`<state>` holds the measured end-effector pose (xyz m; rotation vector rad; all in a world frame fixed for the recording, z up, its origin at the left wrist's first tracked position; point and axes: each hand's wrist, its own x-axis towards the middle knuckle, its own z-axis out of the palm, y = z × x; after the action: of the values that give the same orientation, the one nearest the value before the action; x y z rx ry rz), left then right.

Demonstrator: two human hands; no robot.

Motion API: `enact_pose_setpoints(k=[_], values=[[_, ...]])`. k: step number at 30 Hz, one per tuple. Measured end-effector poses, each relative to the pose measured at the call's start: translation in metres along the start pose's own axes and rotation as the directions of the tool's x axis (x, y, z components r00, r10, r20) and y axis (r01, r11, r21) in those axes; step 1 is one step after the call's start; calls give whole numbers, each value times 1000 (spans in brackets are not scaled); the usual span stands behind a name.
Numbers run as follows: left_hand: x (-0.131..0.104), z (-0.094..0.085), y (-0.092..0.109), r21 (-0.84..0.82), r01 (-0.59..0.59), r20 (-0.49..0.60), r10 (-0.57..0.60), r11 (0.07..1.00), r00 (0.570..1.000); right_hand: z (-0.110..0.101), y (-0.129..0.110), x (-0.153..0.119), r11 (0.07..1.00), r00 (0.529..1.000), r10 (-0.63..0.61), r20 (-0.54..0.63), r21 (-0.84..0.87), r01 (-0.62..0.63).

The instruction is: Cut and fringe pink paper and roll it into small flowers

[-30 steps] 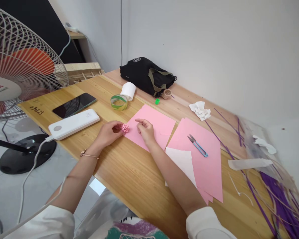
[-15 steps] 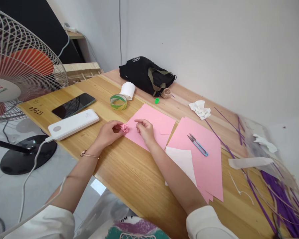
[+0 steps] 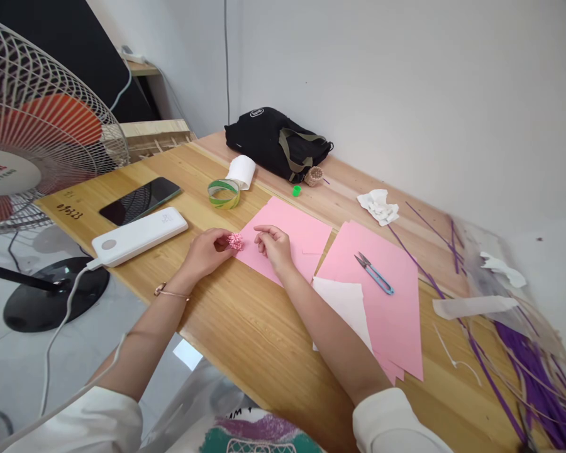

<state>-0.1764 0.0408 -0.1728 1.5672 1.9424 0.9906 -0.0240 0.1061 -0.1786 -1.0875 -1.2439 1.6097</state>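
Between the thumb and fingers of my left hand (image 3: 209, 253) is a small pink frilly paper piece (image 3: 235, 241), its fringed end facing right. My right hand (image 3: 274, 248) hovers just to its right, over a pink sheet (image 3: 306, 229); the index finger points left and the other fingers are curled, and whether they pinch anything is too small to tell. Blue-handled thread snips (image 3: 376, 274) lie on a stack of pink sheets (image 3: 400, 314) at the right. A white paper piece (image 3: 344, 305) lies beside my right forearm.
A phone (image 3: 140, 200) and a white power bank (image 3: 141, 236) with a cable lie left. Tape (image 3: 224, 194), a white roll (image 3: 241, 171), a green cap (image 3: 297, 190) and a black bag (image 3: 268, 145) are behind. Crumpled tissue (image 3: 380, 206) and purple strips (image 3: 523, 365) lie right; a fan (image 3: 38, 126) stands left.
The fingers of my right hand have shifted very slightly beside the pink piece. My left hand keeps its hold, and the objects on the table lie as before.
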Motion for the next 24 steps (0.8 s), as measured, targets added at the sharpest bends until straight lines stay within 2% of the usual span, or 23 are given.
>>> enact_pose_setpoints(k=[6, 9, 12, 17, 24], values=[[0, 1, -2, 6, -17, 4, 17, 1000, 1000, 1, 5, -1, 994, 999, -48, -2, -95, 48], [0, 1, -3, -10, -13, 7, 13, 1000, 1000, 3, 9, -3, 949, 983, -181, 35, -255, 183], [1, 0, -4, -75, -2, 17, 3, 997, 1000, 4, 12, -4, 851, 951, -285, 125, -423, 310], [-1, -4, -5, -203, 29, 47, -20, 979, 999, 5, 15, -4, 743, 934, -293, 205, -566, 357], [-1, -6, -2, -229, 39, 59, -26, 973, 998, 4, 15, -4, 682, 927, -271, 260, -628, 375]])
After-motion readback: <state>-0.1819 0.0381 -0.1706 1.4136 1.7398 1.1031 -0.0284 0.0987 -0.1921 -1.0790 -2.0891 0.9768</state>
